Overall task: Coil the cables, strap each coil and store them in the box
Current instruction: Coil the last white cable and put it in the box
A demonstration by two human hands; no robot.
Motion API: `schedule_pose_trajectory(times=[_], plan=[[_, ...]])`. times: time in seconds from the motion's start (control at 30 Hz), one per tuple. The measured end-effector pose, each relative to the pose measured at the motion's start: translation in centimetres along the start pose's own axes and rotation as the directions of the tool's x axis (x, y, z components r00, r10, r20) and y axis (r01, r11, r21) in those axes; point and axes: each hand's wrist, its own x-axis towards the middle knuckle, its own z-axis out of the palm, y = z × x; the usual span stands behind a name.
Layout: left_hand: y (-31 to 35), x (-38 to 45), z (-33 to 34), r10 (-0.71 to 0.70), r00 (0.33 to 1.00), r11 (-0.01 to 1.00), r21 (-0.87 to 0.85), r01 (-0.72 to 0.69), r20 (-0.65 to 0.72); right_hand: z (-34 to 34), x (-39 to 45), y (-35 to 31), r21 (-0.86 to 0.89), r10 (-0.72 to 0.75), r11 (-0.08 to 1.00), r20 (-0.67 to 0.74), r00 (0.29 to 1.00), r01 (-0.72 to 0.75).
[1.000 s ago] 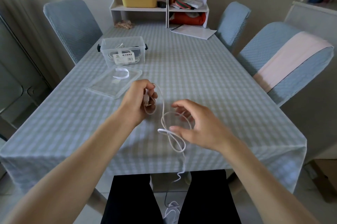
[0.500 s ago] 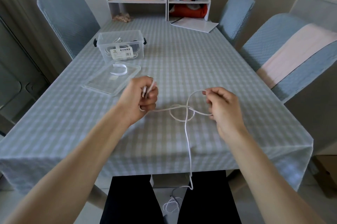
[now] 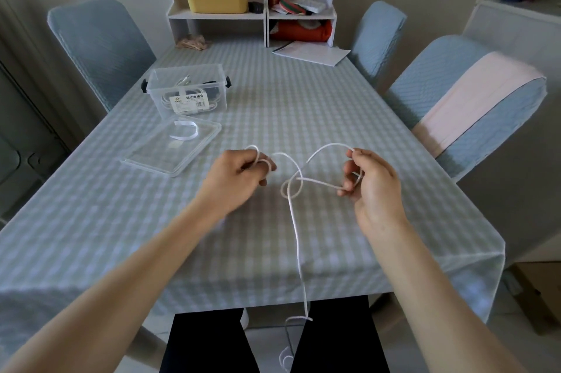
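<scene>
Though held — cable (image 3: 296,220) looped, dangling

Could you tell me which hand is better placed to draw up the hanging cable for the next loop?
Probably the right hand. The left hand is closed on the cable end and anchors the coil, while the right fingers pinch the loop whose slack hangs over the table edge.

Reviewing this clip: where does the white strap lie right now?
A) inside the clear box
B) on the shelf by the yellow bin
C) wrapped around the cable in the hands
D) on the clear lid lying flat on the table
D: the white strap rests curled on the clear lid, which lies flat on the table just in front of the clear box.
</scene>
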Motion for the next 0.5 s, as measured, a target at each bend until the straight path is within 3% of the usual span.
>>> schedule_pose_trajectory(times=[0.13,0.2,0.3,0.43,0.5], plan=[[-0.1,1.2,-0.1,-0.246,0.965,0.948,-0.230,0.220,-0.090,-0.2,0.2,-0.1,0.053,0.001,0.999,0.008,1.000,-0.001],[-0.2,1.8,-0.3,-0.324,0.941,0.897,-0.350,0.271,-0.100,-0.3,0.0,0.0,-0.029,-0.051,0.998,0.045,0.998,0.052],[0.3,2.4,0.1,-0.338,0.941,0.839,-0.452,0.303,0.003,0.2,-0.5,0.5,-0.199,-0.111,0.969,0.176,0.978,0.145],[1.1,2.8,1.0,-0.394,0.911,0.660,-0.653,0.372,0.122,0.6,-0.7,1.1,-0.321,-0.076,0.929,0.313,0.947,0.181],[1.3,2.8,1.0,-0.397,0.908,0.651,-0.656,0.381,0.133,0.7,-1.2,0.9,-0.394,-0.102,0.886,0.352,0.930,0.246]])
